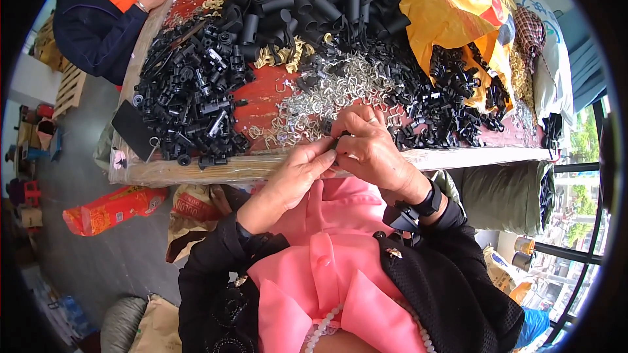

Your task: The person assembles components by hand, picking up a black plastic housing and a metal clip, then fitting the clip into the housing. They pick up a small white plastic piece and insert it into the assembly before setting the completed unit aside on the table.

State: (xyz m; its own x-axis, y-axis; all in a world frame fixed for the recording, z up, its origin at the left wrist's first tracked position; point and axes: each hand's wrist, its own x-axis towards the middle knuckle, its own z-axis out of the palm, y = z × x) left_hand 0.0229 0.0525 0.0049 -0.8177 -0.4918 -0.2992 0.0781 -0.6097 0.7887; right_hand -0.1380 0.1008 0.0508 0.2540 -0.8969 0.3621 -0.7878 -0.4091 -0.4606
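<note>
My left hand (299,171) and my right hand (371,149) meet over the front edge of the table (261,173). Their fingertips pinch a small black plastic part (339,138) between them; most of it is hidden by the fingers. Just beyond the hands spreads a heap of small silvery wire clips (347,88). To the right of it lies a pile of small black pieces (435,112). On the left is a larger pile of black plastic fittings (196,95). Brass-coloured brackets (284,55) lie further back, below a heap of wide black tubes (307,0).
A flat black phone-like slab (133,129) and a metal ring lie by the left corner. A yellow woven sack (451,10) spills black pieces at the right. Another person (108,16) is at the far left edge. A red bag (114,209) lies on the floor.
</note>
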